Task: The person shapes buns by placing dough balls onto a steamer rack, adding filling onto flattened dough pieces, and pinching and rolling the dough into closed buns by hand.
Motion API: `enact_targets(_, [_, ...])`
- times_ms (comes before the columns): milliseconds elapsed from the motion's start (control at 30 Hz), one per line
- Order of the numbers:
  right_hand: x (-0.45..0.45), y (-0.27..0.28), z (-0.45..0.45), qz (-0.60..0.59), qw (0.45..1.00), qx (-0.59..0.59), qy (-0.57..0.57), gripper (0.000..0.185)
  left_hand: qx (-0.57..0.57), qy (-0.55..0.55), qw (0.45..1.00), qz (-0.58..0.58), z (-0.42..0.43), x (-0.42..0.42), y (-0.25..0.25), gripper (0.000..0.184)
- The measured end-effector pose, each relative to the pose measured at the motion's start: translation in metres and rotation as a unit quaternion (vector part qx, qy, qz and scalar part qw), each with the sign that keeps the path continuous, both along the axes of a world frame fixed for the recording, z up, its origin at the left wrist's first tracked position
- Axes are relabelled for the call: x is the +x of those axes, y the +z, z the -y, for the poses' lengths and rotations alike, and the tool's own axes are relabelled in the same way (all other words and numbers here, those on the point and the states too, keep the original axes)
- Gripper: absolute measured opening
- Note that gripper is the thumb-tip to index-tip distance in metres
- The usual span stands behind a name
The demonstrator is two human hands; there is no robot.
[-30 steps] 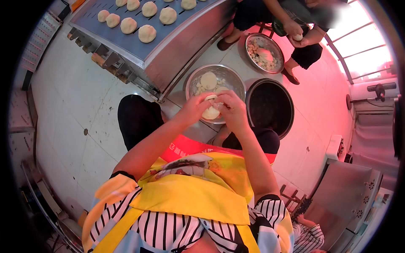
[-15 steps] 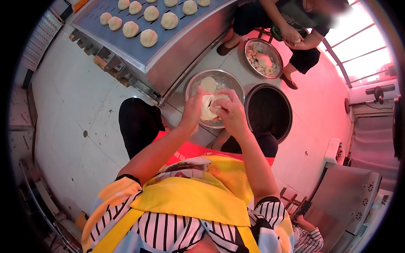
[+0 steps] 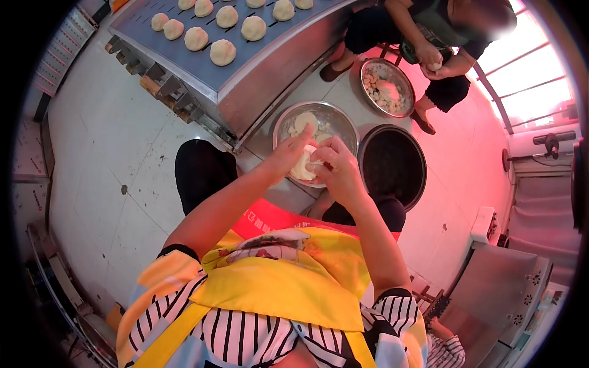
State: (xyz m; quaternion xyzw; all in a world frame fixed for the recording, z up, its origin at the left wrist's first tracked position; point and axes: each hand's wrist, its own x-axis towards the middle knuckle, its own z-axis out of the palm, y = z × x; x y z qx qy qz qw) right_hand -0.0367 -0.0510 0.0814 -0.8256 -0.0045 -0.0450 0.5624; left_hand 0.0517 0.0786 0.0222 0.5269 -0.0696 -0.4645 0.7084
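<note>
A pale, soft piece of dough (image 3: 303,167) is held between my two hands above a steel bowl (image 3: 350,127). My left hand (image 3: 291,153) supports it from the left, thumb side up. From the right, the bent fingers of my right hand (image 3: 335,161) pinch its edge. Behind my hands, a round flattened dough disc (image 3: 305,121) lies in the bowl among smaller pale bits. My fingers hide part of the dough I hold.
A dark round tub (image 3: 392,165) stands right of the bowl. Beyond it, a seated person (image 3: 434,61) handles dough over a basin (image 3: 388,89) of dough pieces. At upper left, a metal griddle table (image 3: 184,67) carries several dough balls (image 3: 223,53).
My hands have drawn closer together around the dough, and its open fold looks more gathered. The camera view has shifted slightly. The other person's hands have moved a little.
</note>
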Motion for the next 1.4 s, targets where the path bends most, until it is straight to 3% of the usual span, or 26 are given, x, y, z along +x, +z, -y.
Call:
enact_targets(233, [0.003, -0.017, -0.007, 0.14, 0.974, -0.169, 0.055, 0.015, 0.137, -0.13, 0.981, -0.034, -0.005, 0.015, 0.023, 0.08])
enact_targets(333, [0.003, -0.013, -0.014, 0.098, 0.985, -0.14, 0.027, 0.022, 0.129, -0.183, 0.973, -0.064, -0.01, 0.02, 0.029, 0.084])
enact_targets(533, [0.006, -0.017, 0.0, 0.065, 0.982, -0.175, 0.019, 0.034, 0.008, -0.119, 0.98, -0.157, -0.013, 0.02, 0.02, 0.077])
enact_targets(633, [0.011, -0.018, 0.004, -0.031, 0.992, -0.118, -0.044, 0.038, 0.027, -0.045, 0.992, -0.111, -0.006, -0.001, 0.008, 0.065])
enact_targets(733, [0.016, -0.018, 0.005, 0.003, 0.993, -0.121, 0.006, 0.043, 0.017, -0.027, 0.987, -0.158, -0.007, -0.002, -0.003, 0.065])
enact_targets(833, [0.006, 0.014, 0.002, 0.047, 0.981, -0.135, -0.13, 0.051, -0.063, -0.038, 0.973, -0.22, -0.017, 0.003, -0.009, 0.059])
enact_targets(900, [0.008, -0.012, -0.003, 0.127, 0.961, -0.223, -0.1, 0.057, -0.115, -0.012, 0.968, -0.223, -0.005, -0.002, -0.014, 0.057])
enact_targets(967, [0.008, -0.022, -0.013, 0.12, 0.962, -0.223, -0.099, 0.059, -0.112, -0.018, 0.969, -0.219, -0.001, -0.008, -0.004, 0.055])
enact_targets(1033, [0.002, -0.024, -0.021, 0.026, 0.984, -0.133, -0.112, 0.059, -0.058, -0.042, 0.975, -0.21, -0.006, -0.017, 0.024, 0.055])
enact_targets(1167, [0.001, -0.036, -0.021, -0.014, 0.982, 0.083, -0.167, 0.053, 0.005, 0.021, 0.987, -0.162, 0.007, -0.022, 0.031, 0.058])
enact_targets(1233, [0.006, -0.033, -0.016, 0.006, 0.988, 0.054, -0.143, 0.047, -0.011, 0.046, 0.988, -0.148, 0.011, -0.023, 0.031, 0.06])
enact_targets(1267, [0.007, -0.03, -0.014, 0.014, 0.99, 0.04, -0.132, 0.044, -0.006, 0.006, 0.991, -0.135, 0.007, -0.02, 0.031, 0.062])
enact_targets(1333, [0.006, -0.012, -0.016, 0.004, 0.988, 0.109, -0.107, 0.041, 0.003, -0.078, 0.991, -0.106, -0.005, -0.008, 0.043, 0.066])
enact_targets(1400, [0.005, -0.012, -0.014, -0.014, 0.985, 0.135, -0.107, 0.04, 0.002, -0.078, 0.989, -0.123, 0.001, -0.008, 0.04, 0.067])
